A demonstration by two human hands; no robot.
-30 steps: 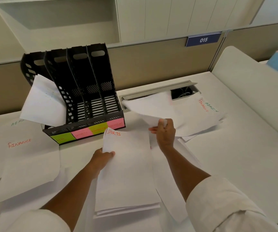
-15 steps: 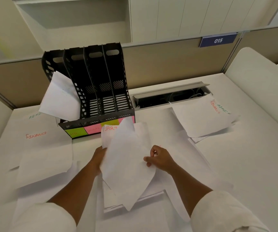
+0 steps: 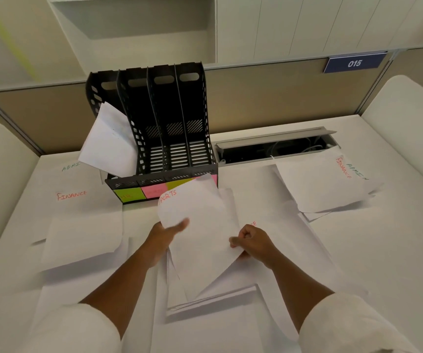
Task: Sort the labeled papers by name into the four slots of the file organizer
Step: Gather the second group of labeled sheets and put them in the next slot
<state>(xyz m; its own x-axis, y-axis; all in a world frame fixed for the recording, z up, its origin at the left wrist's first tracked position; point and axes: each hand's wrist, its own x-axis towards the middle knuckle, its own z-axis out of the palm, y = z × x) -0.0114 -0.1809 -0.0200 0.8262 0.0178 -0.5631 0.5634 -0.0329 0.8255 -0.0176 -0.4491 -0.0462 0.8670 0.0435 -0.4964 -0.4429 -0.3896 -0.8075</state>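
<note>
Both hands pinch one sheet [image 3: 200,240] at frame centre, left hand [image 3: 165,233], right hand [image 3: 252,242], squaring it onto the SPORTS pile [image 3: 210,299]

Surface: white desk [image 3: 358,250], walled by a beige partition along its far edge.
Far edge, left of middle: black file organizer [image 3: 159,138] stands on the desk, coloured labels on its front lip.
Far edge, right of middle: open cable tray [image 3: 274,149] set into the desk.
Left side: sheets marked FINANCE [image 3: 71,195] and ADMIN [image 3: 70,166].
Far right: overlapping sheets [image 3: 320,187].
Near edge, middle: stacked papers [image 3: 205,299].
</note>
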